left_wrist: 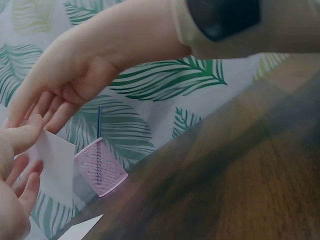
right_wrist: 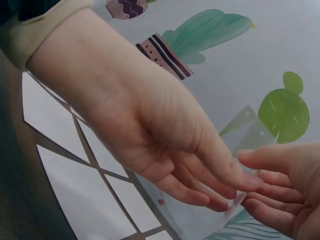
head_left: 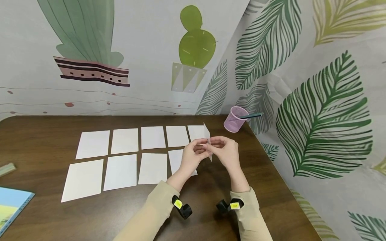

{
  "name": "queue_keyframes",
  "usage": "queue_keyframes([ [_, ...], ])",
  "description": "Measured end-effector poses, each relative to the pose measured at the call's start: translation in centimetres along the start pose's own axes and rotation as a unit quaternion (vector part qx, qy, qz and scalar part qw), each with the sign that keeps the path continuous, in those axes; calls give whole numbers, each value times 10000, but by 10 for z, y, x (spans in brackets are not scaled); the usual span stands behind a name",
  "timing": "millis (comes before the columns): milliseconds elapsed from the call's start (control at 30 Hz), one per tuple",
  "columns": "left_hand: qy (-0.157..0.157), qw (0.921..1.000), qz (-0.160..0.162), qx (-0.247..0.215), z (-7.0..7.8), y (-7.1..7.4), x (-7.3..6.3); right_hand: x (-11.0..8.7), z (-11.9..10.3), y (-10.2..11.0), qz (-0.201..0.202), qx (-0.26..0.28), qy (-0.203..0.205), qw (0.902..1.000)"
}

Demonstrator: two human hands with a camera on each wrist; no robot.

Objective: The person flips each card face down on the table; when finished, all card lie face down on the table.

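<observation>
Both hands meet near the right end of the laid-out sheets. Between them a thin white paper card (head_left: 206, 133) stands on edge above the table. My left hand (head_left: 193, 156) pinches it from the left side, and my right hand (head_left: 225, 151) pinches it from the right. In the left wrist view the white face of the card (left_wrist: 56, 162) shows beside the fingers. From the right wrist, the left hand (right_wrist: 165, 130) reaches across toward the right hand's fingertips (right_wrist: 250, 156). Partly behind the left hand lies a white sheet (head_left: 176, 159) of the front row.
White rectangular sheets (head_left: 93, 144) lie in two rows on the brown wooden table (head_left: 126, 214). A pink mesh cup (head_left: 233, 122) with a dark blue stick stands at the back right corner. At the left edge are a blue-and-yellow booklet (head_left: 15, 204) and a pale green block (head_left: 6, 169).
</observation>
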State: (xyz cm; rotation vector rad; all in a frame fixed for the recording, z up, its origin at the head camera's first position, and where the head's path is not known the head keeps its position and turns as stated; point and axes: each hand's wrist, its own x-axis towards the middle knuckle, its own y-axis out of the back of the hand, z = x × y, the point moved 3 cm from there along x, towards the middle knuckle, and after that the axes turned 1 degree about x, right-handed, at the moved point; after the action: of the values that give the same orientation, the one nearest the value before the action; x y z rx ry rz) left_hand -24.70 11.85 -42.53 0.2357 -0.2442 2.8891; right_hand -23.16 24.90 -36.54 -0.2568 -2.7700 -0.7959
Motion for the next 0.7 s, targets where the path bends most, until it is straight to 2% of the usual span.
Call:
queue_keyframes([
  [100,-148,9984,262,487,1,-1,-2,0,-1,1,125,-136,53,9998],
  [233,-185,9955,417,835,3,-1,-2,2,3,6,312,-368,78,9988],
  [300,-187,9948,492,877,4,1,-2,5,10,12,343,-249,-107,9990],
  [400,-173,9929,777,883,6,6,-1,11,26,21,111,216,-619,9978],
  [467,-30,9917,990,822,5,10,0,14,38,27,-214,639,-1003,9927],
  [533,208,9915,1070,707,3,13,1,16,49,31,-613,914,-1278,9857],
  [600,563,9921,974,561,-1,15,2,17,59,32,-946,1078,-1447,9790],
  [700,1041,9913,644,492,-7,14,2,17,68,32,-1277,1177,-1547,9726],
])
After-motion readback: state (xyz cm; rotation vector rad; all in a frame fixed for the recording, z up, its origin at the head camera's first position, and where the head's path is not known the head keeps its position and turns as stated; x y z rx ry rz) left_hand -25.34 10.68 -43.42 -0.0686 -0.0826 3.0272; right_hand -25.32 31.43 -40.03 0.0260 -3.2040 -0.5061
